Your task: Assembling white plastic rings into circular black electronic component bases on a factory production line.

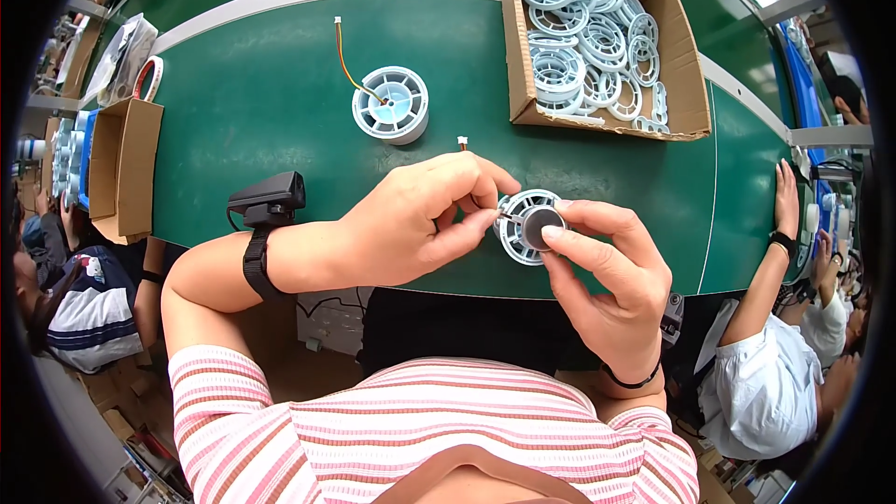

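Note:
My right hand (pixel 611 266) pinches a dark round disc (pixel 540 227) with a pale rim between thumb and fingers. The disc lies over a pale blue spoked plastic ring (pixel 519 247) near the table's front edge. My left hand (pixel 434 215) is closed at the ring's left side, its fingertips on a thin cable (pixel 507 217) that runs toward the disc. A small white connector (pixel 462 143) sticks out beyond my left hand; the fingers hide most of its wire. Farther off stands a pale blue round housing (pixel 392 112) with a spoked top and coloured wires (pixel 343 61) rising from it.
A cardboard box (pixel 611 126) full of pale blue spoked rings stands at the far right. Another cardboard box (pixel 138 168) sits at the left edge, near a roll of tape (pixel 147 79). A black device (pixel 266 198) is by my left wrist. People work on both sides.

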`<state>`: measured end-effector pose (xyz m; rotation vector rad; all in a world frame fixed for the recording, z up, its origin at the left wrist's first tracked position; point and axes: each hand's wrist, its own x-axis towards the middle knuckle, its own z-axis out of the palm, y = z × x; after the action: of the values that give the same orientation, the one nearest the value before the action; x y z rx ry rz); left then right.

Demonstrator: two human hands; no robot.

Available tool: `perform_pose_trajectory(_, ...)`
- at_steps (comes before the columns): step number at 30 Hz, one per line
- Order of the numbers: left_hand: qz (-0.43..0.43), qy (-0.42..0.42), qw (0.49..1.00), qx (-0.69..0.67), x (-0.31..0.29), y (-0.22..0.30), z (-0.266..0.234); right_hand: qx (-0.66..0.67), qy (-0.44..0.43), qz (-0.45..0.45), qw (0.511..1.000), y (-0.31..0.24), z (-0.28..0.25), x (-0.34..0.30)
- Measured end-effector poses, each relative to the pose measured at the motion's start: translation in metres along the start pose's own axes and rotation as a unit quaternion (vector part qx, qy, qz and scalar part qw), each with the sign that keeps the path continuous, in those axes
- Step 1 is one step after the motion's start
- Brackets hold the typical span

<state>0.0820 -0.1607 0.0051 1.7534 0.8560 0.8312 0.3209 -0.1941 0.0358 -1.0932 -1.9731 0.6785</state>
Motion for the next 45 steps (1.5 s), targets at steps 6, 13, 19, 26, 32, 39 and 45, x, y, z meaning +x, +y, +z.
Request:
perform_pose_trajectory(6,0.013,0.037,0.999,0.021,-0.005,-0.008,0.017,-0.003,-0.010,0.003,1.000,-0.002,0.001,0.001)
perform_pose_trajectory(13,0.032,0.038,0.998,0.037,-0.004,-0.008,0.017,-0.048,-0.029,0.006,0.998,-0.003,-0.001,0.000)
perform_pose_trajectory(19,0.033,0.005,0.999,0.002,-0.003,-0.012,0.014,-0.174,-0.004,-0.025,0.984,-0.004,0.000,-0.009)
perform_pose_trajectory(26,-0.082,-0.111,0.987,-0.082,0.001,0.012,0.011,-0.158,-0.028,-0.015,0.987,-0.001,0.001,-0.013)
perform_pose_trajectory(32,-0.012,-0.063,0.990,-0.122,0.001,-0.011,0.024,0.037,-0.023,-0.045,0.998,0.019,0.003,-0.006)
perform_pose_trajectory(39,0.233,-0.045,0.968,0.081,-0.002,-0.015,0.023,0.351,-0.076,0.228,0.905,0.013,0.017,-0.014)
perform_pose_trajectory(45,0.219,-0.021,0.973,0.074,-0.008,-0.006,0.023,0.188,-0.137,0.121,0.965,0.010,-0.001,-0.004)
